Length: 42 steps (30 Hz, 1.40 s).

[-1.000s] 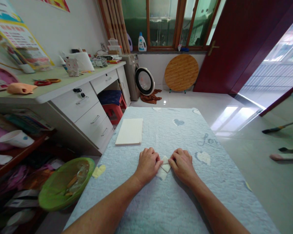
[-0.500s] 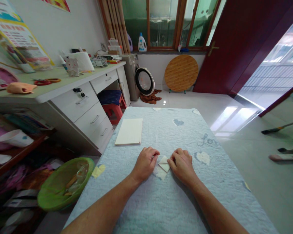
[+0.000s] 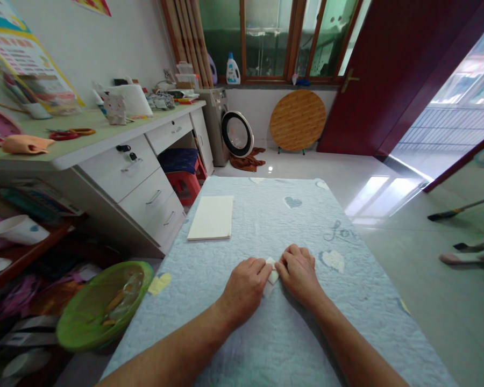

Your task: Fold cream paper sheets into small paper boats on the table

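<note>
Left hand [image 3: 245, 287] and right hand [image 3: 300, 271] grip opposite sides of a small, white, folded paper [image 3: 273, 276] on the pale-blue, quilt-covered desk [image 3: 260, 226]; uneven pressure or the soft surface could skew its creases.

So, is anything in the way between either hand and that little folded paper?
Nothing visible is: the left hand and right hand both have their fingers right at the folded paper, one on each side. The pale pad lies farther off, beyond the left hand, out of the way.
</note>
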Available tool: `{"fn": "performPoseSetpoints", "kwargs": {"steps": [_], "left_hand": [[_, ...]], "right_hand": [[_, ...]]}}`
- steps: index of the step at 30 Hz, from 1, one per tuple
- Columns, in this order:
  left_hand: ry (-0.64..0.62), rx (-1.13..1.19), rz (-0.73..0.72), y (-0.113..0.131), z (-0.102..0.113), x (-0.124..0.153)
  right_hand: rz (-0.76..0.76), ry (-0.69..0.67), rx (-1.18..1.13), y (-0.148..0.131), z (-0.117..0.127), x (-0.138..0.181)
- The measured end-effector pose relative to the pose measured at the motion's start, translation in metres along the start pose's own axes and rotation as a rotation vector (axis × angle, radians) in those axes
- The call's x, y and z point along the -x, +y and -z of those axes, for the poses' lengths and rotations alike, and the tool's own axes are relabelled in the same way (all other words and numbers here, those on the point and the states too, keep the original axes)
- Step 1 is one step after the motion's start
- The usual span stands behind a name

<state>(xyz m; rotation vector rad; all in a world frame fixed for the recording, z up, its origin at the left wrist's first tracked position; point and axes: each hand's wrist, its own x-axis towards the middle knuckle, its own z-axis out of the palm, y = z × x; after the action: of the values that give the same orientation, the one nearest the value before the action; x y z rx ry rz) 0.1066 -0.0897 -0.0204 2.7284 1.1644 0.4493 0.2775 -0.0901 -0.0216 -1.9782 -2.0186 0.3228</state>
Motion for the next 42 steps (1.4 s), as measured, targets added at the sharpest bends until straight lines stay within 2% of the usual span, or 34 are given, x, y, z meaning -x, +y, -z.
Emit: {"fn": "performPoseSetpoints", "kwargs": {"steps": [9, 16, 20, 26, 30, 36, 42], "left_hand": [[0.090, 0.439, 0.276, -0.018, -0.004, -0.013], [0.098, 0.448, 0.277, -0.020, -0.007, -0.014], [0.091, 0.373, 0.259, -0.019, -0.008, -0.014], [0.018, -0.045, 0.073, -0.012, -0.007, -0.007], [-0.017, -0.201, -0.017, -0.006, -0.005, -0.002], [0.049, -0.304, -0.090, 0.005, -0.010, 0.006], [0.024, -0.312, -0.136, 0.011, -0.012, 0.009]], "right_hand": [[-0.004, -0.016, 0.010, 0.000, 0.000, -0.001], [-0.004, -0.023, 0.019, 0.000, 0.001, -0.001], [-0.012, -0.034, 0.024, -0.001, 0.001, -0.002], [-0.018, -0.023, 0.025, -0.003, 0.002, -0.001], [-0.009, -0.012, 0.028, -0.003, 0.001, -0.001], [-0.003, 0.002, 0.022, -0.001, 0.001, -0.001], [-0.010, -0.005, 0.020, -0.001, 0.000, -0.002]]}}
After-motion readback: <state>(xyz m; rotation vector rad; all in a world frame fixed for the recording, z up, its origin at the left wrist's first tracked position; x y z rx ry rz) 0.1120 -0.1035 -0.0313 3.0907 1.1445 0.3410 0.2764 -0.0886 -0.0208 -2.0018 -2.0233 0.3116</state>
